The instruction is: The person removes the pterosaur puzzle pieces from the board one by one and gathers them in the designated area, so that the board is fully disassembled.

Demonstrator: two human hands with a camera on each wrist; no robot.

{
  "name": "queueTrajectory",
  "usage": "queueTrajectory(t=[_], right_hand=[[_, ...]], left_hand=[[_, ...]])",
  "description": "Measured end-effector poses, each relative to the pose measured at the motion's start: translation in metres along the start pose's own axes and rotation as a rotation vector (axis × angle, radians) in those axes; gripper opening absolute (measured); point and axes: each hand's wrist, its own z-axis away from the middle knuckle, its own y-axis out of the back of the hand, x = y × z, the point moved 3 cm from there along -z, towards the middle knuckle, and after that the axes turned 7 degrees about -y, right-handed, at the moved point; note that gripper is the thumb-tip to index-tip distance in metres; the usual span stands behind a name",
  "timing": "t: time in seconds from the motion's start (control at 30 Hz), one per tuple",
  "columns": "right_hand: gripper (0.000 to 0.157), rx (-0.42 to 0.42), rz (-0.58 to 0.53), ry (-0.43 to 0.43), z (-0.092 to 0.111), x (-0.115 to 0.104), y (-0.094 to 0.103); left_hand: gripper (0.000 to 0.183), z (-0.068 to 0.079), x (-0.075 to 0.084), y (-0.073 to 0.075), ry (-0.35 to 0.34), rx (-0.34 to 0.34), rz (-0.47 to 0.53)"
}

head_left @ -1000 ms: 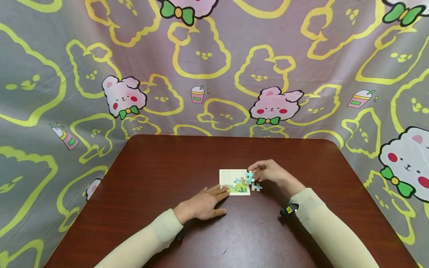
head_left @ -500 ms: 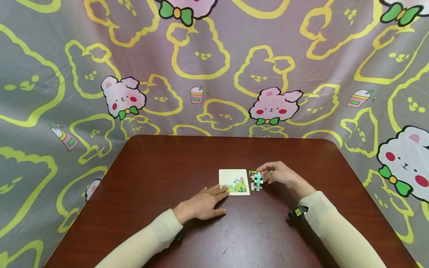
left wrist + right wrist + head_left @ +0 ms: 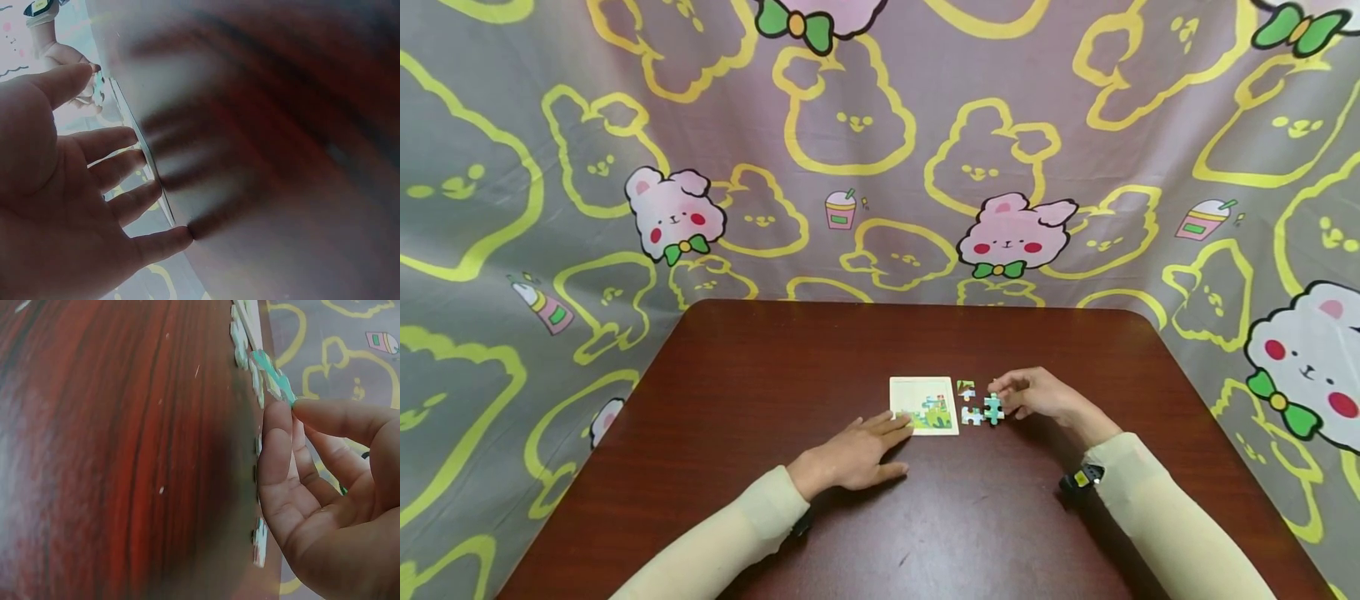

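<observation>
Pinching a teal jigsaw piece [image 3: 994,409] is the right hand [image 3: 1037,395], left hand [image 3: 856,455] outstretched, touching the board [image 3: 912,393]

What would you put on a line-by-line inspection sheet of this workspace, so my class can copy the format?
Surface: dark red-brown, wood-grained table with small pale marks.
Job's things: flat, cream, square puzzle board, green artwork along its near side; turquoise, knobbed jigsaw piece, held; loose, thin, multicoloured jigsaw pieces right of the board, full count unclear.
Clutter: nothing seen.
Hands: left hand rests, fingers outstretched, at the board's near-left corner; right hand pinches the turquoise piece. A black device sits at the right wrist.
Cables: nothing seen.
Surroundings: grey-pink fabric curtain printed with yellow animal outlines and pink rabbit heads.
</observation>
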Motion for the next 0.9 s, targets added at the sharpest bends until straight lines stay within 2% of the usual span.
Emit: queueTrajectory(t=[0.27,0.57,0.9], right_hand=[[0.030,-0.019,0.010,0.000,0.005,0.009,0.007],[0.028,-0.006,0.040,0.016,0.008,0.012,0.009],[0.023,0.030,0.063,-0.003,0.005,0.013,0.009]], left_hand=[[0.064,-0.001,0.000,0.000,-0.002,0.001,-0.007],[0.064,-0.001,0.000,0.000,0.005,0.000,0.002],[0.063,0.000,0.001,0.000,0.007,-0.003,-0.005]])
